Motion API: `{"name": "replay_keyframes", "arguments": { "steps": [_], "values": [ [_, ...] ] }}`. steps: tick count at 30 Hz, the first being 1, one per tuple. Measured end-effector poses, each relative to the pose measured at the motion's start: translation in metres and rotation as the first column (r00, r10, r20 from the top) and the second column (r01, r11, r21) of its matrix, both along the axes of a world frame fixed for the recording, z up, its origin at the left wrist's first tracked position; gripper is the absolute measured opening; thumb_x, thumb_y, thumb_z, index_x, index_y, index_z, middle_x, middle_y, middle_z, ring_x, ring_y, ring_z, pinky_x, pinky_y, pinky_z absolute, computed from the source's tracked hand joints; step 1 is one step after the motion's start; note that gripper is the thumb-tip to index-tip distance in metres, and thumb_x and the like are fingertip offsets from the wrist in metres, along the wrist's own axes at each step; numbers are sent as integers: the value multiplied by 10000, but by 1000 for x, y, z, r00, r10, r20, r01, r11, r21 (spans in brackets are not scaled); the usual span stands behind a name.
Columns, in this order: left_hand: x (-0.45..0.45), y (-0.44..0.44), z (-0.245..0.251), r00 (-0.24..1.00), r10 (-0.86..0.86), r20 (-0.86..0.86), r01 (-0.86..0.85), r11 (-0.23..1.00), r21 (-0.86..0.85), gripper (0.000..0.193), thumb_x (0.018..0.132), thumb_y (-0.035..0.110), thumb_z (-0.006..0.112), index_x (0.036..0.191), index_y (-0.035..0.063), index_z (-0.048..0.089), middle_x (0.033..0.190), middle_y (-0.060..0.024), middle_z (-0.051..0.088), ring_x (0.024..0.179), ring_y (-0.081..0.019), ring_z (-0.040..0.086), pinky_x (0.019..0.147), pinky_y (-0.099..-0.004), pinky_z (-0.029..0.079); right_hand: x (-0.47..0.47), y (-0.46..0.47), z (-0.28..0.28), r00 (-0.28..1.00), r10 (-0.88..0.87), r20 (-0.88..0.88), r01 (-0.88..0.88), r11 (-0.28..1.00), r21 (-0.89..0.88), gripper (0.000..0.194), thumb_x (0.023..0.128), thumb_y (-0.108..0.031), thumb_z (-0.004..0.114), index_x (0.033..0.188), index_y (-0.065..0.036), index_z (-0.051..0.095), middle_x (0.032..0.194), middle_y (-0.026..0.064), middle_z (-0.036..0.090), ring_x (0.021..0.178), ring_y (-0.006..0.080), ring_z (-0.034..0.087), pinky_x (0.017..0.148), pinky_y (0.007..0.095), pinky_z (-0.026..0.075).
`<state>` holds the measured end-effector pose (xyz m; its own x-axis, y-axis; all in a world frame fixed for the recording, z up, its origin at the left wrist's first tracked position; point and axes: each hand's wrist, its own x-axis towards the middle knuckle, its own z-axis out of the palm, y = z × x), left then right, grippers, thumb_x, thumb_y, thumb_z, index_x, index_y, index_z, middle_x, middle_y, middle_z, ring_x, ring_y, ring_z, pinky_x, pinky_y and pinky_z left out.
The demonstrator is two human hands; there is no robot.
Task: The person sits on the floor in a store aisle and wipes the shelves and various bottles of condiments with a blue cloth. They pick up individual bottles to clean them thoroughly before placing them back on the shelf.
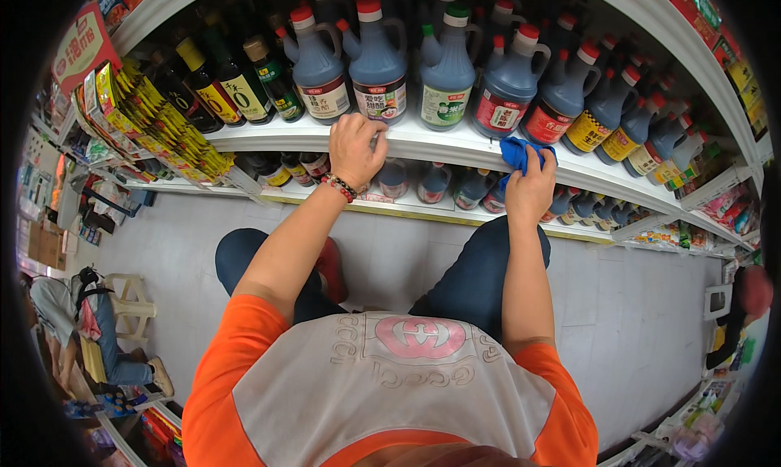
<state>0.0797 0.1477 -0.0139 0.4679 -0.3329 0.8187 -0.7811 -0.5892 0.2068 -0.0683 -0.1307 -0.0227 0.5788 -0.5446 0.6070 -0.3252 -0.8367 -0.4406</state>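
My right hand (529, 189) grips a bunched blue cloth (516, 154) against the front edge of the white upper shelf (427, 142). My left hand (359, 148), with bead bracelets at the wrist, is at the same edge, fingers bent and their tips hidden. Just behind it stand two plastic vinegar jugs with red caps, one with a cream label (320, 76) and one with a dark-topped label (377, 64). A green-capped jug (447, 70) is between my hands. Behind the cloth stands a red-labelled jug (506, 82).
More handled jugs (555, 95) line the shelf to the right; dark glass bottles (235, 82) and hanging yellow sachets (152, 119) are left. A lower shelf (390, 206) holds further bottles. One person (104, 326) bends near a plastic stool (131, 305) at left; another person (735, 308) is at far right.
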Motion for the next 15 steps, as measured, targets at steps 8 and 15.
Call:
{"name": "replay_keyframes", "arguments": {
  "steps": [8, 15],
  "values": [
    [-2, 10, 2, 992, -90, -88, 85, 995, -57, 132, 812, 150, 689, 932, 119, 737, 878, -48, 611, 931, -279, 578, 826, -400, 446, -24, -2, -3, 995, 24, -97, -38, 988, -151, 548, 809, 17, 620, 1340, -117, 628, 1423, 132, 529, 1160, 387, 592, 951, 462, 508],
    [-30, 5, 18, 521, -536, -664, 329, 844, -423, 238, 949, 254, 653, 1015, 37, 726, 936, -90, 726, 838, -221, 679, 760, -352, 529, -37, 47, 25, 967, 224, 123, -249, 718, 650, 298, 936, -87, 642, 1219, -6, 684, 1125, 133, 708, 1051, 219, 662, 940, 334, 503]
  ]
}}
